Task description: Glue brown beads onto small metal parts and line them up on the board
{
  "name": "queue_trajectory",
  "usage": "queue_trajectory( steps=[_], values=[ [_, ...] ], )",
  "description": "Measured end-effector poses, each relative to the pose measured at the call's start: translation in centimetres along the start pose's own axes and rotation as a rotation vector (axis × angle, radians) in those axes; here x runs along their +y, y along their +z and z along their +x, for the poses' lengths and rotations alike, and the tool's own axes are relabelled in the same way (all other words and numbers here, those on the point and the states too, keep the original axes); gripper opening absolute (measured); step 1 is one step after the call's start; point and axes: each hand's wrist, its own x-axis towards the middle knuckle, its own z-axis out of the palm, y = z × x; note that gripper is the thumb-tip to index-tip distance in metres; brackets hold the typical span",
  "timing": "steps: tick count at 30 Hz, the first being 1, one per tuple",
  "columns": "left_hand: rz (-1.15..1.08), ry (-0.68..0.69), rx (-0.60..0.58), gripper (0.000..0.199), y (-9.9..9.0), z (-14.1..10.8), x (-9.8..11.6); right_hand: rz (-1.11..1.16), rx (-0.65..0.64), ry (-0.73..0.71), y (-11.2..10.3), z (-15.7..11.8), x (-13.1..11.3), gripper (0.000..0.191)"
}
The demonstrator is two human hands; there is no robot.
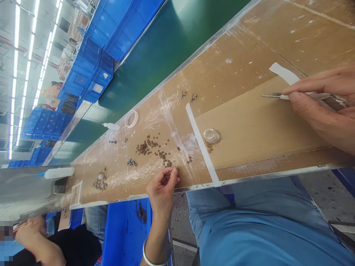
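Observation:
My left hand [162, 186] is at the table's near edge, thumb and forefinger pinched together; whatever is between the fingertips is too small to make out. Small brown round pieces [143, 147] lie scattered just beyond it. On the right, my right hand [330, 103] grips a thin white-handled tool with a pointed metal tip [271, 95], which points left above the brown cardboard sheet [257, 129]. A small clear round dish [212, 136] stands on the sheet between my hands, with brown residue around its base.
Small blue-and-gold figures [100, 181] lie to the left, two more figures [193, 97] farther back. A tape roll [131, 119] and a squeeze bottle [58, 172] are on the table. Blue crates [85, 70] line the green belt [155, 55]. A co-worker's arm [41, 240] is lower left.

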Motion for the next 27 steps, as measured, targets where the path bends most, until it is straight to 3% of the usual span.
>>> queue_trajectory(
  steps=[9,18,23,27],
  values=[
    [0.090,0.021,-0.032,0.017,-0.1,0.1,0.4,0.027,0.013,-0.050,-0.3,0.0,-0.3,0.032],
    [0.252,0.136,-0.078,0.014,-0.2,0.4,0.5,0.015,-0.009,-0.052,-0.6,0.6,-0.8,0.034],
    [0.151,0.049,-0.086,0.018,-0.4,0.2,0.7,0.025,-0.032,-0.014,-1.0,0.8,-1.5,0.035],
    [-0.001,0.049,-0.073,0.020,-0.7,1.1,1.8,0.054,0.089,-0.064,-0.7,0.7,-1.6,0.025]
  ],
)
